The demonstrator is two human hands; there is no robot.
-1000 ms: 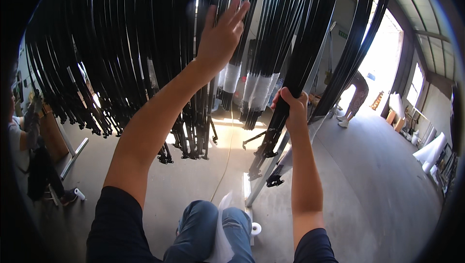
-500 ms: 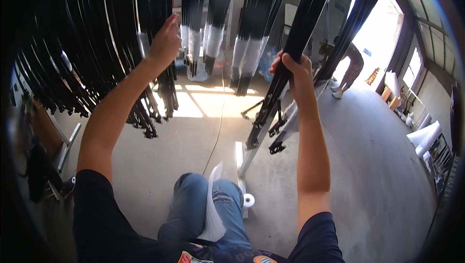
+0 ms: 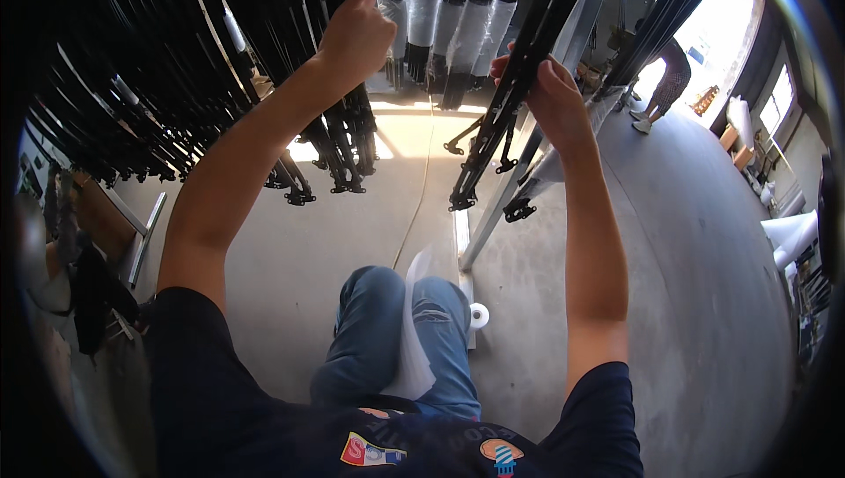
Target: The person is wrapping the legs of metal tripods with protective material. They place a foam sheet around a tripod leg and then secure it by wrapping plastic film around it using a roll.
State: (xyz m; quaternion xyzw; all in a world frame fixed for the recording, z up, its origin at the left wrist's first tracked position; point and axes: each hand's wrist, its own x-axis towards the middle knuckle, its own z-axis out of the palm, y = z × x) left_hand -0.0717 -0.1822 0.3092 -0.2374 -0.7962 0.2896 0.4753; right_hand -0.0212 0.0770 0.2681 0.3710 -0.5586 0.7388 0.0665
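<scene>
left hand (image 3: 356,33): raised by black rods (image 3: 299,11); cannot tell if gripping
right hand (image 3: 558,101): round bundle (image 3: 491,126); tightness unclear
hands: apart
sheet (image 3: 412,337): on jeans (image 3: 356,324)

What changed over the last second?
Left hand moved left, away from the right hand; spread fingers became an extended index, others curled. The right thumb shifted off the front of the black bars. Unchanged: right hand at those bars, white sheet.

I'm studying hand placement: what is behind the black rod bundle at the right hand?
Fingers of the right hand pass behind the black rod bundle; their tips show on its left. Their middle parts are covered, so how they curl cannot be seen.
</scene>
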